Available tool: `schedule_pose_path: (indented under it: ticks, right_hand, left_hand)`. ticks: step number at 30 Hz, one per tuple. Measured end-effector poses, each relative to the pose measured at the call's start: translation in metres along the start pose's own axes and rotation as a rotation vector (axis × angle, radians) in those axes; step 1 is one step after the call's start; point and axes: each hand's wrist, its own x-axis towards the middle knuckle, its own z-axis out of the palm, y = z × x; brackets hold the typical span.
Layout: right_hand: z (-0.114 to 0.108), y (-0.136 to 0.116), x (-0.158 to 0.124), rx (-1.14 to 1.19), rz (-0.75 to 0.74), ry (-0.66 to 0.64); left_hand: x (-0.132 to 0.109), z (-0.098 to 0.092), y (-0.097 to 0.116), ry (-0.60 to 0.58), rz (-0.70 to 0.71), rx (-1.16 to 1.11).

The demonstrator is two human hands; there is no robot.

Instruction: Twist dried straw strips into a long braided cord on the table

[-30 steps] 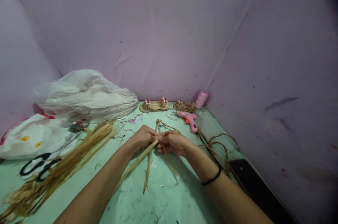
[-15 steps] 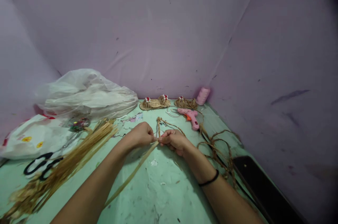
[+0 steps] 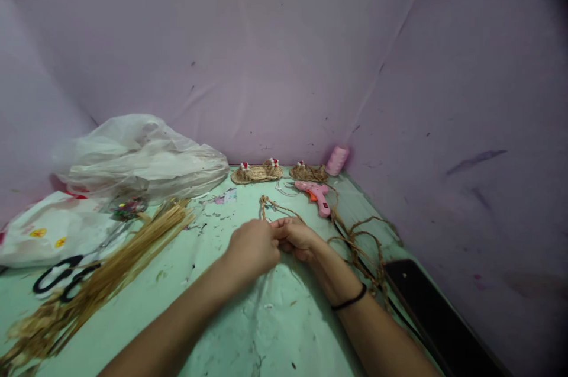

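Observation:
A thin braided cord [image 3: 263, 206] of tan plant fibre rises from between my two hands, bends in a loop near the middle of the table and slants back down to the right. My right hand [image 3: 298, 238] pinches the cord's near end between thumb and fingertips. My left hand [image 3: 254, 248] is closed right against those fingertips, its back towards me, blurred slightly by motion. Its fingers are mostly hidden, and so is most of the fibre strip it works with. A dark band circles my right wrist.
Left lie a fibre bundle [image 3: 128, 253], black-handled scissors [image 3: 57, 276], a printed bag [image 3: 53, 229] and a clear plastic bag [image 3: 146, 158]. Behind are woven slippers [image 3: 257, 174], a pink glue gun [image 3: 317, 193] and a thread spool [image 3: 338, 160]. Right are coiled cord [image 3: 359, 241] and a dark phone-like slab [image 3: 435, 312].
My left hand has moved right and turned over the joining point, now covering it. The pale strip that ran towards the lower left no longer shows there. My right hand keeps its pinch.

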Motion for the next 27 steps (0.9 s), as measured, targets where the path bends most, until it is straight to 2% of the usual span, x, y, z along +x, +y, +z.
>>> schedule_pose_path:
  ticks: [2,3,5,7,8,10,17,19,22,24,27]
  right_hand:
    - [-0.002,-0.002,-0.003,-0.013,-0.027,-0.037]
    - [-0.003,-0.003,-0.004,-0.019,-0.043,-0.047]
    - [-0.005,-0.004,-0.005,-0.023,-0.067,-0.057]
    - [-0.007,-0.003,-0.004,-0.02,-0.083,-0.065]
    - [-0.007,-0.003,-0.004,-0.018,-0.092,-0.07]
    - [-0.008,-0.002,-0.002,-0.021,-0.108,-0.064]
    - [-0.005,0.002,-0.002,-0.042,-0.267,0.021]
    - [-0.005,0.003,-0.003,-0.038,-0.294,0.031]
    - [-0.009,0.002,-0.007,-0.015,-0.252,0.031]
    - [-0.011,0.002,-0.008,0.022,-0.185,0.042]
    - [-0.013,0.005,-0.007,0.083,-0.103,0.048]
  left_hand:
    - [0.012,-0.013,-0.013,0.096,-0.007,-0.114]
    - [0.018,-0.017,-0.018,0.129,-0.062,-0.234]
    - [0.026,-0.018,-0.025,-0.006,-0.184,-0.492]
    - [0.03,-0.011,-0.028,-0.176,-0.24,-0.717]
    - [0.031,-0.007,-0.028,-0.23,-0.242,-0.795]
    - [0.031,0.0,-0.026,-0.262,-0.239,-0.87]
    - [0.027,0.006,-0.02,-0.207,-0.261,-0.778]
    - [0.027,0.004,-0.02,-0.241,-0.235,-0.767]
    - [0.027,-0.002,-0.026,-0.343,-0.161,-0.761]
    - [0.025,-0.004,-0.033,-0.355,-0.128,-0.715]
    - [0.015,-0.001,-0.045,-0.34,-0.151,-0.583]
